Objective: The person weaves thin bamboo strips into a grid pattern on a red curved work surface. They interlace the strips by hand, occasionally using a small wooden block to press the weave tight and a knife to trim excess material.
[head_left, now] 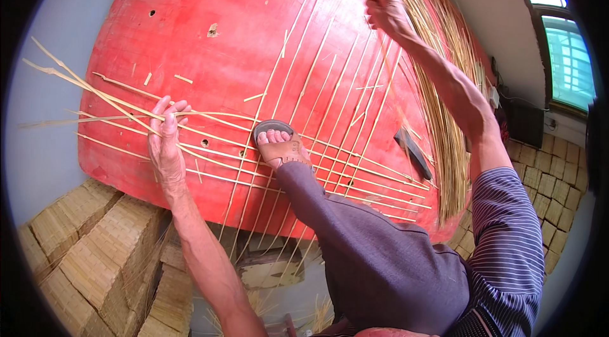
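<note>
On a red board [184,45], thin pale bamboo strips [317,61] cross in an open lattice, several running away from me and several from left to right. My left hand [168,140] is closed around the left ends of some crosswise strips [209,122], lifting and crossing them. Far up at the right, my right hand [388,14] makes a fist beside a long bundle of strips [431,83]. A thin, blurred strip seems to run through that fist. My sandalled foot [277,141] presses down on the lattice where strips cross.
A dark flat bar [413,154] lies on the board right of the lattice. Short strip scraps [183,79] are scattered about. Stacks of woven bamboo pieces [95,254] stand at the lower left, more [552,178] at the right below a window [571,61].
</note>
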{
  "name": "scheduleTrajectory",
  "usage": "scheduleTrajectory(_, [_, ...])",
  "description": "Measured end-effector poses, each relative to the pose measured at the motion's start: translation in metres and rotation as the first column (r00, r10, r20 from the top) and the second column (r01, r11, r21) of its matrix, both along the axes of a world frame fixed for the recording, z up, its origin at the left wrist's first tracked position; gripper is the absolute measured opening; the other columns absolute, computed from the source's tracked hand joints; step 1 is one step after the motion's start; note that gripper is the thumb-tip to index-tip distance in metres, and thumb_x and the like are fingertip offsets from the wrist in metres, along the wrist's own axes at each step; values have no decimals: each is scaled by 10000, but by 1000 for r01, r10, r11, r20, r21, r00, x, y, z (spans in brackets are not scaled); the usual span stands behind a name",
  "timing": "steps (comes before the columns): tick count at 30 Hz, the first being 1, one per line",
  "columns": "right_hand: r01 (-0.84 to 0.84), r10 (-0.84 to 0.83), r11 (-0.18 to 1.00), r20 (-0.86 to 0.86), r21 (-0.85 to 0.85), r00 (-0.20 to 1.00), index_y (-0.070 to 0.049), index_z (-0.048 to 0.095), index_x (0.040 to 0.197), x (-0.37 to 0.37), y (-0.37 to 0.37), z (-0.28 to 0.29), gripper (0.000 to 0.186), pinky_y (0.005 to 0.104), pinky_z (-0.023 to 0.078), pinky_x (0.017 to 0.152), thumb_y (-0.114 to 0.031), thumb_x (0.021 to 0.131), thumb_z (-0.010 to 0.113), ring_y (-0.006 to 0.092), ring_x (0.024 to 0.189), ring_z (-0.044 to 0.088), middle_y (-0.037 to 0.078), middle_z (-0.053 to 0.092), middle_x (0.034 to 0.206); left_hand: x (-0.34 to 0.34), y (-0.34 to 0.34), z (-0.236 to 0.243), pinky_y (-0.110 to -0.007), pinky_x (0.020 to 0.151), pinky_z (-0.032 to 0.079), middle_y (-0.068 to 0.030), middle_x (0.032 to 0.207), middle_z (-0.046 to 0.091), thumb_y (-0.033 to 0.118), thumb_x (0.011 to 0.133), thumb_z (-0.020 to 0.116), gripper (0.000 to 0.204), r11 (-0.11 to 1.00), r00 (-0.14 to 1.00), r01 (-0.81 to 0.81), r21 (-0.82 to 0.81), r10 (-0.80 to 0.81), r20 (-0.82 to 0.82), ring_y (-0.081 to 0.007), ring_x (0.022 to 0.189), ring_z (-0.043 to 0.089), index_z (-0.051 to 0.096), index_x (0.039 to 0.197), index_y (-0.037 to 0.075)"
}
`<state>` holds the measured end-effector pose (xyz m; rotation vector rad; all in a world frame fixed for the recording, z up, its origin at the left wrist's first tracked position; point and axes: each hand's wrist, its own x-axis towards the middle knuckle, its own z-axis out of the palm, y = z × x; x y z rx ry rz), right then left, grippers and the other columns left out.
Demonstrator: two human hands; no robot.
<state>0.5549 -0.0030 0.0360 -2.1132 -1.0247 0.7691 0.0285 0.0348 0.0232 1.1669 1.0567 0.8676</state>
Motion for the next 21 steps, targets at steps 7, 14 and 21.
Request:
scheduleTrajectory(7, [-75, 86, 990, 86, -119, 993, 12, 693, 923, -32, 42, -62, 243, 314, 553, 552, -196, 925, 567, 176, 636, 671, 113, 694, 763, -1, 4, -9, -393, 1019, 436, -187, 1265, 613, 465, 1037, 445, 618, 1000, 990, 2, -18, 1, 140, -276, 1186, 598, 441, 1415, -25])
scheduleTrajectory(14, [-444, 416, 836, 155, 322, 896, 21, 650, 940, -136, 56, -1, 164, 321, 554, 697, -62, 907, 512, 185, 745, 674, 102, 676, 842, -22, 7, -2, -464, 1039, 461, -234, 1249, 625, 636, 1004, 367, 795, 963, 783, 7, -271, 163, 600, -348, 1167, 619, 377, 1476, -4])
scheduleTrajectory(21, [-859, 841, 420, 229, 293, 490, -40, 561, 870, -288, 32, 7, 56, 480, 516, 628, -69, 873, 608, 397, 762, 649, 180, 634, 804, 6, 7, 17, -437, 968, 531, -214, 1268, 608, 325, 1006, 592, 600, 966, 901, 151, -211, -47, 432, -286, 1067, 669, 363, 1468, 19])
